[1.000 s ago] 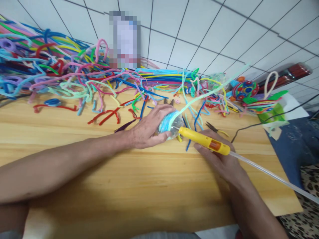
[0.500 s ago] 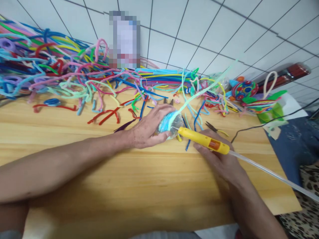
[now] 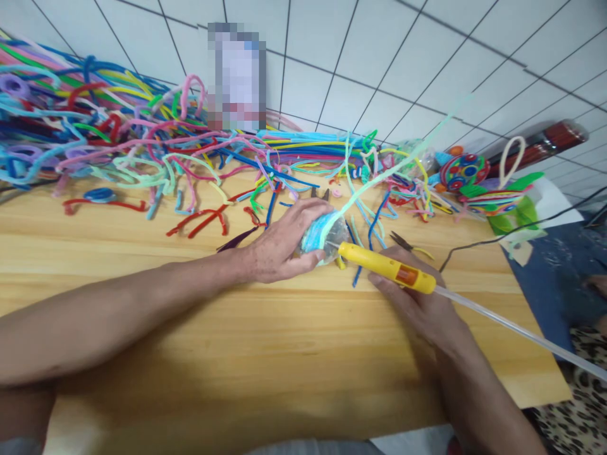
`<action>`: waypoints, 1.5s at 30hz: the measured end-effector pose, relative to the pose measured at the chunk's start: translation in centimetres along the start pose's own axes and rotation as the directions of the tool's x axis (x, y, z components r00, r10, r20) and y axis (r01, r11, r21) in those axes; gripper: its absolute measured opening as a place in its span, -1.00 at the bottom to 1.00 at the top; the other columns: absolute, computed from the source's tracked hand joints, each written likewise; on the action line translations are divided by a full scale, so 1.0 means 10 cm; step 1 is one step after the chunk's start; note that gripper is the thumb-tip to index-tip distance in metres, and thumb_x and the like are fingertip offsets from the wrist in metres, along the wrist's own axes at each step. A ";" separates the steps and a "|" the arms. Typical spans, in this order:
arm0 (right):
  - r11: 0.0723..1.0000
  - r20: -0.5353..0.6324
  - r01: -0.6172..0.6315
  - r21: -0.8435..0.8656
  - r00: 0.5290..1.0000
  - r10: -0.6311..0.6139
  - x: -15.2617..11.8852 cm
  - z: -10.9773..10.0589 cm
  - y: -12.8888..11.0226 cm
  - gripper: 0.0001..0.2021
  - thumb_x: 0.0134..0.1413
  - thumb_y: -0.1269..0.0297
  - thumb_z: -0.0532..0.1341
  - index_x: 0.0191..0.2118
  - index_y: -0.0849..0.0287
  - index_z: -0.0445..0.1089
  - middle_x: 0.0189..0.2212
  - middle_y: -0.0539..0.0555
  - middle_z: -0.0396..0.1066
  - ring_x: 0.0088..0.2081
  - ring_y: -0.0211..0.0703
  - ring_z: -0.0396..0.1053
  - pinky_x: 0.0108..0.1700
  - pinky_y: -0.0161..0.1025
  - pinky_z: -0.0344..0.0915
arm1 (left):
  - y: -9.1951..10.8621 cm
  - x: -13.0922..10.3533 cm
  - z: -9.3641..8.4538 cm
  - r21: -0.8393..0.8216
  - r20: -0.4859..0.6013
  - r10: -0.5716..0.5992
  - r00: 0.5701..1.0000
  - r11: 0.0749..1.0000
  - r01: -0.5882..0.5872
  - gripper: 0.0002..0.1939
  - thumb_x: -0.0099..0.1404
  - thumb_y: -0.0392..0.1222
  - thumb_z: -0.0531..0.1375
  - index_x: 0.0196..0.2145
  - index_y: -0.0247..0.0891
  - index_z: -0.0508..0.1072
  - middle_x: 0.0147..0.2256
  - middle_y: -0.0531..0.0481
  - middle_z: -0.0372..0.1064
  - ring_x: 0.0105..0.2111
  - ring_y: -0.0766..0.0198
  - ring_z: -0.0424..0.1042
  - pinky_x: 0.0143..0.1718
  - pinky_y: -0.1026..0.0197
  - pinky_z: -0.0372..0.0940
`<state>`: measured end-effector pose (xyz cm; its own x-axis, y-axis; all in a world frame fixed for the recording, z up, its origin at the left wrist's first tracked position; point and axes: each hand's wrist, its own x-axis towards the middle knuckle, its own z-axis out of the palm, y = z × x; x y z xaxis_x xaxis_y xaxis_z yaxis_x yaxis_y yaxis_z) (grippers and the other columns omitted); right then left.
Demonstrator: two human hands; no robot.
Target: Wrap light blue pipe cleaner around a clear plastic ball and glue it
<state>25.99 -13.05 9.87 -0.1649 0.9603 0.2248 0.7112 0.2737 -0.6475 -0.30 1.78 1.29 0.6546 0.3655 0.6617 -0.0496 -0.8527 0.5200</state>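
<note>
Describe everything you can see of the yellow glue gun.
The yellow glue gun looks plastic, with a thin, metallic-looking nozzle and an orange-brown window in its side. A long, clear stick runs from its rear. Gripped in the right hand, it slants slightly, nozzle up-left, at the blue-wrapped clear piece in the left hand. Whether the tip touches that piece is unclear; the handle is mostly hidden.

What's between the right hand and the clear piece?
Head view: the glue gun reaches from the right hand toward the clear piece; a blue stem and yellow bit show below.
</note>
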 end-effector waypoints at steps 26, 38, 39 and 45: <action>1.000 0.005 -0.017 -0.023 1.000 0.018 -0.01 0.00 0.01 -0.89 0.46 0.19 0.28 -0.19 -0.02 0.50 -0.30 0.00 0.53 -0.30 -0.10 0.49 -0.23 -0.14 0.45 | 0.00 0.01 -0.01 0.015 0.025 -0.003 1.000 1.000 0.003 -0.25 0.53 -0.02 0.22 0.53 -0.15 0.04 0.38 -0.39 0.25 0.44 -0.20 0.25 0.45 -0.46 0.27; 0.999 0.033 -0.031 -0.013 0.999 0.031 -0.03 0.00 0.02 -0.90 0.45 0.21 0.28 -0.19 -0.02 0.47 -0.31 -0.01 0.52 -0.32 -0.10 0.48 -0.26 -0.14 0.43 | -0.02 0.01 0.00 0.006 0.015 0.003 1.000 1.000 -0.003 -0.23 0.52 0.00 0.23 0.53 -0.13 0.03 0.40 -0.39 0.25 0.44 -0.23 0.25 0.44 -0.48 0.27; 0.999 0.028 -0.031 -0.017 0.999 0.031 -0.02 0.00 0.02 -0.90 0.45 0.21 0.28 -0.19 -0.02 0.48 -0.32 -0.01 0.52 -0.31 -0.09 0.48 -0.26 -0.14 0.44 | -0.01 0.01 0.00 0.006 0.015 0.003 1.000 1.000 -0.003 -0.24 0.52 0.00 0.23 0.53 -0.14 0.04 0.40 -0.39 0.25 0.44 -0.23 0.25 0.45 -0.48 0.27; 0.998 0.022 -0.056 -0.030 0.998 0.057 -0.03 0.00 0.01 -0.86 0.47 0.14 0.27 -0.20 -0.02 0.50 -0.33 0.01 0.50 -0.34 -0.10 0.44 -0.27 -0.13 0.43 | 0.00 0.01 0.00 0.010 0.021 -0.008 1.000 1.000 0.008 -0.27 0.55 0.04 0.20 0.52 -0.15 0.06 0.39 -0.39 0.25 0.44 -0.20 0.25 0.44 -0.45 0.29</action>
<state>26.14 -13.29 9.74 -0.1394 0.9753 0.1715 0.7398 0.2177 -0.6366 -0.23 1.87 1.36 0.6704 0.3644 0.6464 -0.0373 -0.8534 0.5199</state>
